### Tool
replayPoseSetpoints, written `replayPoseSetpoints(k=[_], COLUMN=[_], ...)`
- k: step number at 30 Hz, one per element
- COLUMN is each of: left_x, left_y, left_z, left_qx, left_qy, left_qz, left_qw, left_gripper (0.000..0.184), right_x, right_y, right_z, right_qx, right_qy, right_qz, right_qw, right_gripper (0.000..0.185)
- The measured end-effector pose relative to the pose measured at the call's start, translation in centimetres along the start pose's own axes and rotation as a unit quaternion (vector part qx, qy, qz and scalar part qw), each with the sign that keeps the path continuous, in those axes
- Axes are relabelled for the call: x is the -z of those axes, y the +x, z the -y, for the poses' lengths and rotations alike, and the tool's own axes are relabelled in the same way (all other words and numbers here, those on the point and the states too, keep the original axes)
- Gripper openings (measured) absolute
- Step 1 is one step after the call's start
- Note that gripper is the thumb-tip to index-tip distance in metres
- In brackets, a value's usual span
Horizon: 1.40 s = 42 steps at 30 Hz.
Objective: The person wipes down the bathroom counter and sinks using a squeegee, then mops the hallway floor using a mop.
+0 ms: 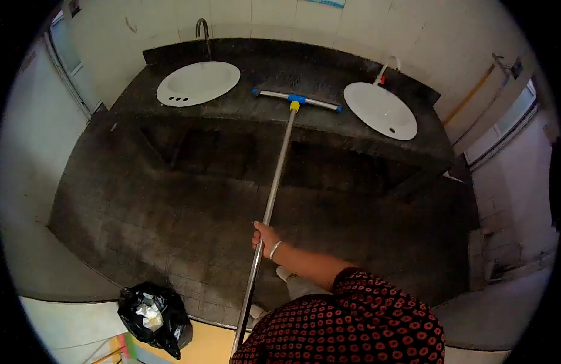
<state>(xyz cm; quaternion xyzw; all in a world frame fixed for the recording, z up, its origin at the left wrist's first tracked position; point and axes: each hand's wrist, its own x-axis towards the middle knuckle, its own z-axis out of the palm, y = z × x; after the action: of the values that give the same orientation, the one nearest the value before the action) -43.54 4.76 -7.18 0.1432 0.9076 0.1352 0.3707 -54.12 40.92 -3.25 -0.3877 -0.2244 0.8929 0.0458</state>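
My right hand [266, 239], with a bracelet at the wrist, is wrapped round the metal pole of a squeegee [274, 185]. The pole slants up from the bottom of the view to a yellow joint and a wide head with blue ends [297, 99]. That head lies over the dark countertop [280, 67], between the left white sink [198, 83] and the right white sink [380, 110]. The pole's lower end runs down beside my patterned sleeve. My left hand does not show.
Each sink has a tap behind it, the left one [202, 30] curved and dark. A black bag of rubbish [154, 318] stands on the lower left. Dark tiled floor [189, 242] lies below the counter, with doors at both sides.
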Motion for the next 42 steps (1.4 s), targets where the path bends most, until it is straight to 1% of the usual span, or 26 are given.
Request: replayPoseSetpoints(k=[1, 3, 5, 7, 11, 14, 16, 17, 19, 21, 22, 23, 25, 26, 28, 29, 31, 33, 35, 36, 38, 39, 40, 41, 42], left_x=[-0.1, -0.7, -1.7, -2.9, -5.7, -7.8, -9.3, -10.1, -12.0, -13.7, -14.6, -15.5, -17.7, -20.1, -24.3, -25.4, -23.4, -22.5, -22.4, -22.5, -22.1, -21.8, -21.5, -21.2, -20.9], left_y=[0.0, -0.3, -0.8, -0.9, -0.4, 0.9, 2.0, 2.5, 3.5, 4.3, 4.4, 4.7, 5.0, 4.6, 3.5, 3.4, 2.2, 1.4, 0.4, 0.0, -0.6, -0.8, -0.9, -1.0, -1.0], left_z=[0.1, 0.1, 0.0, -0.4, -2.7, -4.9, -6.7, -7.3, -8.8, -9.9, -10.2, -10.4, -9.8, -9.0, -7.8, -7.9, -11.8, -13.4, -14.2, -14.3, -14.1, -14.0, -14.0, -14.1, -14.2], left_qx=[-0.003, 0.001, 0.013, 0.020, 0.041, 0.048, 0.045, 0.044, 0.039, 0.035, 0.037, 0.039, 0.044, 0.035, 0.017, 0.003, 0.011, 0.025, 0.036, 0.043, 0.052, 0.058, 0.060, 0.064, 0.067], left_qy=[0.002, 0.004, 0.002, 0.000, -0.007, -0.013, -0.014, -0.013, -0.016, -0.015, -0.014, -0.011, -0.009, -0.018, -0.037, -0.044, -0.055, -0.063, -0.073, -0.076, -0.081, -0.081, -0.079, -0.079, -0.079], left_qz=[-0.003, -0.008, -0.005, -0.006, 0.011, 0.030, 0.046, 0.053, 0.072, 0.091, 0.101, 0.111, 0.128, 0.133, 0.143, 0.147, 0.147, 0.135, 0.126, 0.123, 0.120, 0.118, 0.118, 0.117, 0.117], left_qw=[1.000, 1.000, 1.000, 1.000, 0.999, 0.998, 0.998, 0.998, 0.997, 0.995, 0.994, 0.993, 0.991, 0.990, 0.989, 0.988, 0.988, 0.988, 0.989, 0.989, 0.988, 0.988, 0.988, 0.988, 0.988], left_gripper=[0.034, 0.035, 0.035, 0.035, 0.036, 0.037, 0.037, 0.037, 0.038, 0.038, 0.038, 0.038, 0.039, 0.038, 0.037, 0.036, 0.036, 0.036, 0.036, 0.036, 0.036, 0.036, 0.036, 0.036, 0.036], right_x=[0.4, 0.4, 0.9, 0.9, 0.9, 1.4, 1.4, 1.3, 1.4, 3.3, 4.8, 7.2, 8.9, 10.1, 12.2, 12.8, 13.7, 13.7, 12.9, 12.2, 10.1, 9.4, 7.6, 8.1, 6.9], right_y=[0.2, 0.5, 0.7, 1.2, 2.0, 3.5, 4.3, 4.4, 4.3, 4.8, 5.4, 5.8, 3.6, 2.6, 1.1, 0.7, 0.1, 0.1, 0.1, 0.4, 1.6, 2.9, 2.5, 3.8, 3.4], right_z=[0.2, 0.5, 1.5, 3.2, 6.8, 10.4, 14.0, 15.7, 19.0, 21.5, 22.7, 23.4, 23.1, 23.2, 23.8, 24.4, 25.3, 25.6, 24.9, 24.6, 23.3, 22.1, 21.3, 20.2, 19.7], right_qx=[0.004, -0.026, -0.021, -0.026, -0.035, -0.042, -0.014, -0.018, -0.011, 0.013, 0.006, 0.002, -0.004, -0.010, -0.024, -0.025, 0.016, 0.021, -0.022, -0.038, -0.059, -0.076, -0.071, -0.109, -0.107], right_qy=[-0.002, -0.012, -0.014, -0.029, -0.046, -0.055, -0.056, -0.056, -0.051, -0.057, -0.031, -0.027, -0.017, -0.025, 0.010, 0.005, 0.000, -0.006, 0.025, 0.027, -0.007, -0.006, -0.016, -0.002, -0.026], right_qz=[0.001, -0.019, -0.007, -0.029, -0.011, -0.003, 0.043, 0.041, -0.016, -0.012, -0.022, 0.026, 0.001, -0.001, 0.016, 0.013, 0.063, 0.052, 0.076, 0.121, 0.175, 0.170, 0.160, 0.222, 0.208], right_qw=[1.000, 0.999, 1.000, 0.999, 0.998, 0.998, 0.997, 0.997, 0.999, 0.998, 0.999, 0.999, 1.000, 1.000, 1.000, 1.000, 0.998, 0.998, 0.997, 0.992, 0.983, 0.983, 0.984, 0.969, 0.972], right_gripper=[0.019, 0.018, 0.018, 0.019, 0.019, 0.018, 0.019, 0.019, 0.019, 0.019, 0.019, 0.017, 0.022, 0.022, 0.024, 0.024, 0.023, 0.022, 0.023, 0.024, 0.021, 0.023, 0.026, 0.027, 0.026])
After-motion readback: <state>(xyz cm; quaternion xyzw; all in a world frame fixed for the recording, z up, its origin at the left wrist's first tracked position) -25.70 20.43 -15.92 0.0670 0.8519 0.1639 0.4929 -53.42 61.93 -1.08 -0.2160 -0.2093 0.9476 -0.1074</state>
